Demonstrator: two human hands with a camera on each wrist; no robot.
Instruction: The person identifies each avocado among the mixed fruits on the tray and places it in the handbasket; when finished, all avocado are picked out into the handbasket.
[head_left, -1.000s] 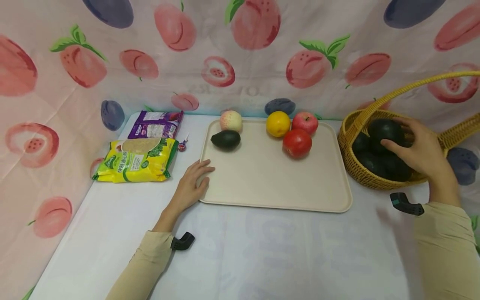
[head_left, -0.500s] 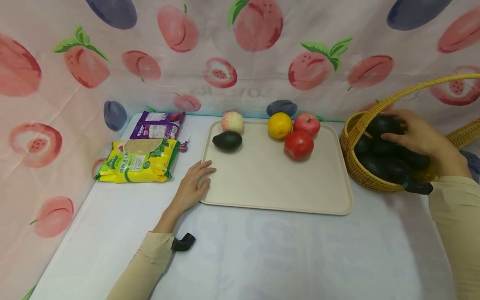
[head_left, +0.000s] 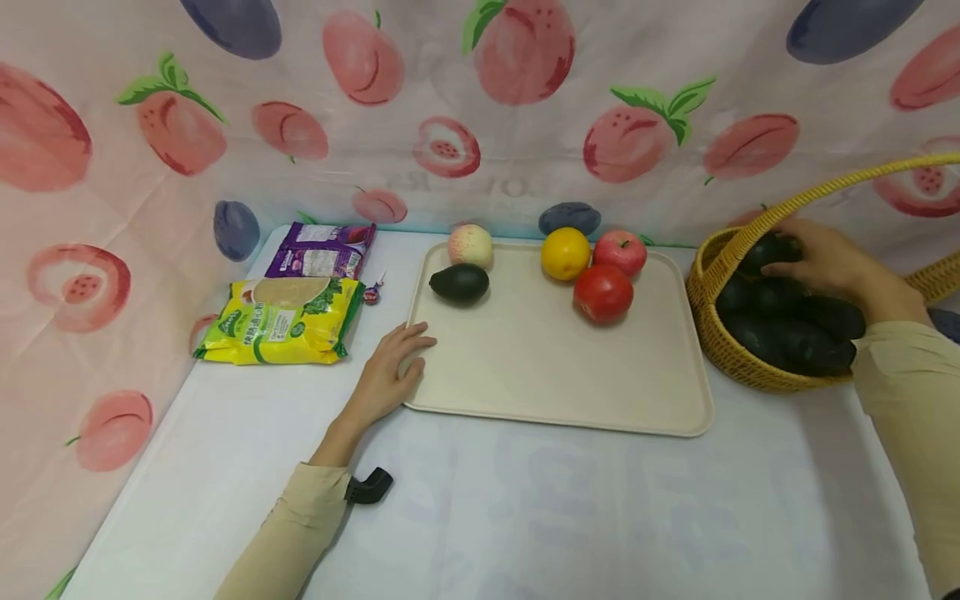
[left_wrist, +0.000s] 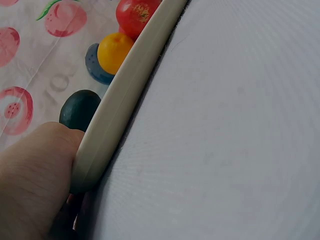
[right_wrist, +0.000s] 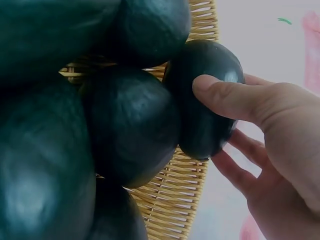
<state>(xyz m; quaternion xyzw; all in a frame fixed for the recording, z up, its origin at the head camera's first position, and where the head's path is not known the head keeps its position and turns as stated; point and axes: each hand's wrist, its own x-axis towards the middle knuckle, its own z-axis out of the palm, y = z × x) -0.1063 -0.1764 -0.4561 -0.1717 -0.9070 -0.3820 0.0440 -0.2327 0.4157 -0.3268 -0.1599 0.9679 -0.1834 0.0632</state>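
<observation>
At the far side of the yellow wicker basket point(head_left: 705, 321), my right hand point(head_left: 836, 262) holds a dark green avocado point(right_wrist: 200, 127), its thumb point(right_wrist: 225, 95) across the near face and fingers behind. Several more avocados point(right_wrist: 130, 125) lie heaped against it inside the basket. My left hand point(head_left: 384, 372) rests over the left edge of the beige tray point(head_left: 525, 367), fingers loosely spread on the rim. One avocado point(head_left: 459, 284) lies on the tray just beyond that hand, in front of a pale peach point(head_left: 471, 247).
On the tray's far right side sit an orange point(head_left: 566, 253), a pink-red apple point(head_left: 620, 254) and a red round fruit point(head_left: 603, 294). Left of the tray lie a yellow bag point(head_left: 281, 321), a purple packet point(head_left: 322, 250) and a lollipop point(head_left: 372, 292). The basket's tall handle point(head_left: 817, 196) arches overhead.
My right hand has moved the avocado away from me, down toward the basket's far side, uncovering more of the heap. The left hand stays on the tray edge. The head view has shifted slightly.
</observation>
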